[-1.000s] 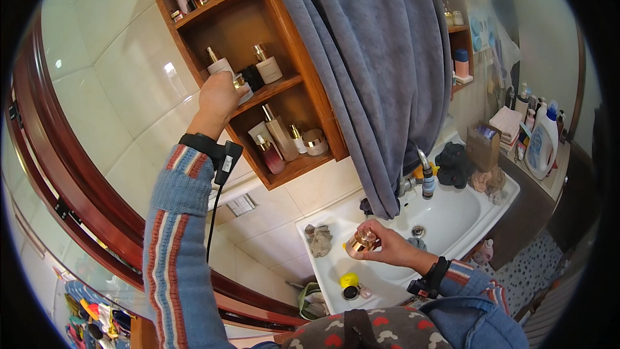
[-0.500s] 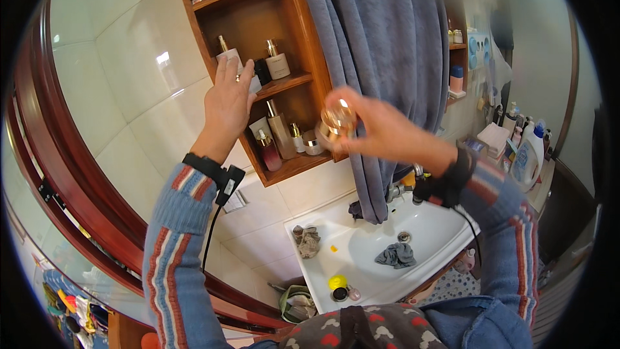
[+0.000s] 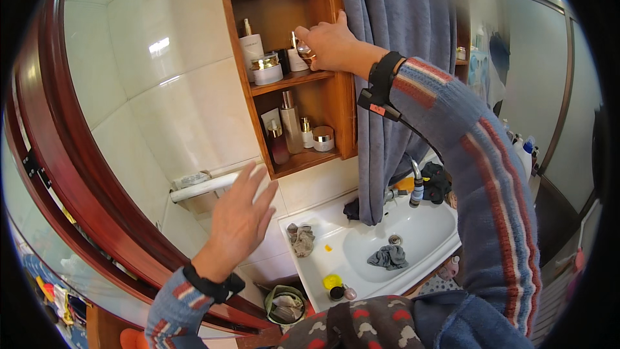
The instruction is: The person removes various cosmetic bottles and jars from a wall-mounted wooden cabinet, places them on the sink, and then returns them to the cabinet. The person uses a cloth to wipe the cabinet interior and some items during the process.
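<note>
“Jar at your right fingertips: where is it?”

“At the upper middle of the frame, by the right end of the middle shelf. My right hand has its fingers curled narrow around its amber glass and gold. Whether its base touches the wood I can't tell.”

“What stands by it?”

“Just beside it, partly hidden, a pump bottle in white. Further left come a black container, a white jar with a gold lid and a tall white bottle. More cosmetics line the shelf below, all inside my wooden cabinet.”

“And your other hand?”

“My left hand is left of centre, lower down, fingers spread wide in the air, near the cabinet's bottom corner in the picture.”

“Further out?”

“A grey curtain hangs right of the cabinet. At the lower middle, the white sink has a wet-looking grey cloth in its basin and a yellow object near its front edge.”
</note>
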A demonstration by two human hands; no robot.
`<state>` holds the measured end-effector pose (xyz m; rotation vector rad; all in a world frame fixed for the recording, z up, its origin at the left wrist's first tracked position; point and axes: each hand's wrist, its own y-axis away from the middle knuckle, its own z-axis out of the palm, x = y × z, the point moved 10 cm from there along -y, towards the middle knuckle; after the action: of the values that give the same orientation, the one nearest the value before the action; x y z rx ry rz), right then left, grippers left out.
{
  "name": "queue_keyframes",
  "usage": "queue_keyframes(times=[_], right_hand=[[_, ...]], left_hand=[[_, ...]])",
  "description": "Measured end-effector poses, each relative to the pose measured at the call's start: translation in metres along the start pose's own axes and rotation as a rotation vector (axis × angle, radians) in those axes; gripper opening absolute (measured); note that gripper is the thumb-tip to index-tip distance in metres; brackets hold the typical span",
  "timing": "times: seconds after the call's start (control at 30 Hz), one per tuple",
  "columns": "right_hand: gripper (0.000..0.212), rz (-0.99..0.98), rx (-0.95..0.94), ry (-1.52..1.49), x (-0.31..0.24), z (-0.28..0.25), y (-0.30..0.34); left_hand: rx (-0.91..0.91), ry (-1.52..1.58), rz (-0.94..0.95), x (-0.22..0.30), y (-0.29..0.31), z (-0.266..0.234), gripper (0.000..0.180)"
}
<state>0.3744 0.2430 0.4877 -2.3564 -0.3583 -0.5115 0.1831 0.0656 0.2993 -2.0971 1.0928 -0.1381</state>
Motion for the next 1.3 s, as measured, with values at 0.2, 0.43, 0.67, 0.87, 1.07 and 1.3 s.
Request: queue_keyframes(times=[0.2, 0.43, 0.67, 0.87, 1.07, 1.3], right_hand=[[0.077, 0.042, 0.044, 0.142, -0.007, 0.007, 0.002], [0.059, -0.027, -0.008, 0.256, -0.011, 0.013, -0.002], [0.063, -0.126, 0.267, 0.306, -0.004, 0.013, -0.007], [0.058, -0.072, 0.112, 0.243, 0.005, 0.018, -0.011], [0.059, -0.1, 0.082, 0.293, 0.006, 0.02, -0.007], [0.068, -0.114, 0.194, 0.396, 0.007, 0.035, -0.003]], left_hand=[[-0.129, 0.088, -0.115, -0.011, 0.059, 0.01, 0.049], [-0.151, 0.077, -0.135, -0.018, 0.078, 0.025, 0.049], [-0.184, 0.099, -0.137, -0.016, 0.086, 0.046, 0.049], [-0.225, 0.11, -0.167, -0.02, 0.096, 0.055, 0.048], [-0.254, 0.12, -0.176, -0.021, 0.1, 0.065, 0.048], [-0.27, 0.161, -0.169, -0.016, 0.097, 0.07, 0.048]])
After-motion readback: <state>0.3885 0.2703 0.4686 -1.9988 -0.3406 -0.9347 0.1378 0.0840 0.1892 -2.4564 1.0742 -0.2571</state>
